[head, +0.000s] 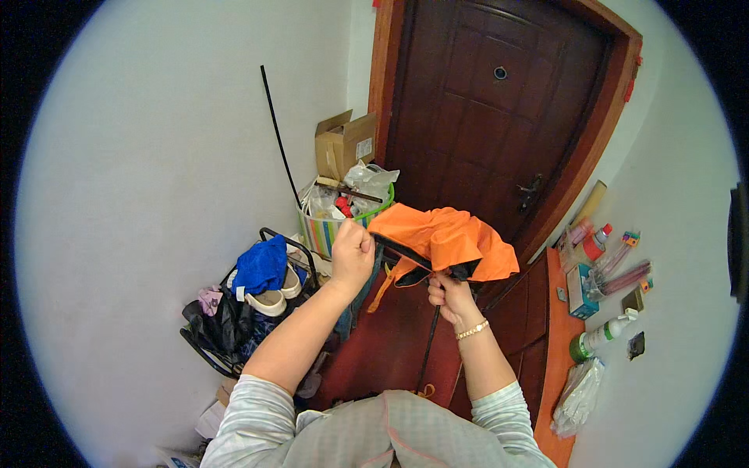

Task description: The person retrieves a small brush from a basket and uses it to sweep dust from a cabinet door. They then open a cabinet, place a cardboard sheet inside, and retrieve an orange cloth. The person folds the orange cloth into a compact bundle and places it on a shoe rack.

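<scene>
An orange umbrella [450, 231] with a black lining is held out in front of me, its canopy loose and bunched rather than spread. My left hand [354, 253] is closed in a fist at the canopy's left edge, pinching the fabric there. Beneath the canopy, my right hand [449, 297] grips the umbrella around its shaft. The thin black shaft [431, 345] runs down from that hand towards my body. An orange strap [381, 292] dangles from the canopy between my hands. What my right fingers press on within the folds is hidden.
A brown door [497, 128] stands ahead. To the left are a striped basket [319, 229] of bags, a cardboard box [345, 146] and a rack piled with clothes and shoes [266, 301]. Bottles and packets stand on a cabinet top [559, 351] at right.
</scene>
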Motion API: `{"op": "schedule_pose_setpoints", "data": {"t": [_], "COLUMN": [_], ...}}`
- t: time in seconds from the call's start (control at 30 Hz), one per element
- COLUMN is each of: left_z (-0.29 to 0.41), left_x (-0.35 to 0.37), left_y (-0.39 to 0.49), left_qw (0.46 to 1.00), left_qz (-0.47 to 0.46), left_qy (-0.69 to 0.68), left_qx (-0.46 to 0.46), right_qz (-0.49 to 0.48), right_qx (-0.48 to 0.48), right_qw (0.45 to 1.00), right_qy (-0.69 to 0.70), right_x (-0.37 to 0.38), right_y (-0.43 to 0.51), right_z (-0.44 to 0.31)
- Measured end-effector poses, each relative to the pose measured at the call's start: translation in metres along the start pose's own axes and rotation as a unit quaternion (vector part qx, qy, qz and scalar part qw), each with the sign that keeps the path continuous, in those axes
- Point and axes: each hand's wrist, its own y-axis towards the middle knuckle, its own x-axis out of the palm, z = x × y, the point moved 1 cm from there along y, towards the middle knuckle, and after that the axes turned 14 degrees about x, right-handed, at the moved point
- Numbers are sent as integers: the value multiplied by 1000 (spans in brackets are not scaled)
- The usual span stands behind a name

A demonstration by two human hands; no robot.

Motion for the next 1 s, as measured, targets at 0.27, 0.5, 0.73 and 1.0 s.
{"op": "schedule_pose_setpoints", "data": {"t": [0.27,0.5,0.73,1.0], "left_z": [0,-32,-28,-42], "left_x": [6,-5,-35,-26], "left_y": [7,-3,-31,-2], "left_qw": [979,998,884,764], "left_qz": [-131,12,-86,-369], "left_qy": [115,29,-349,-396], "left_qx": [102,-54,-300,-352], "right_qz": [26,61,37,4], "right_qx": [26,-36,-47,-40], "right_qw": [993,996,997,997], "right_qy": [-110,-54,-53,-68], "right_x": [8,16,-4,1], "right_y": [-4,-1,-20,-22], "right_z": [7,16,-7,-1]}}
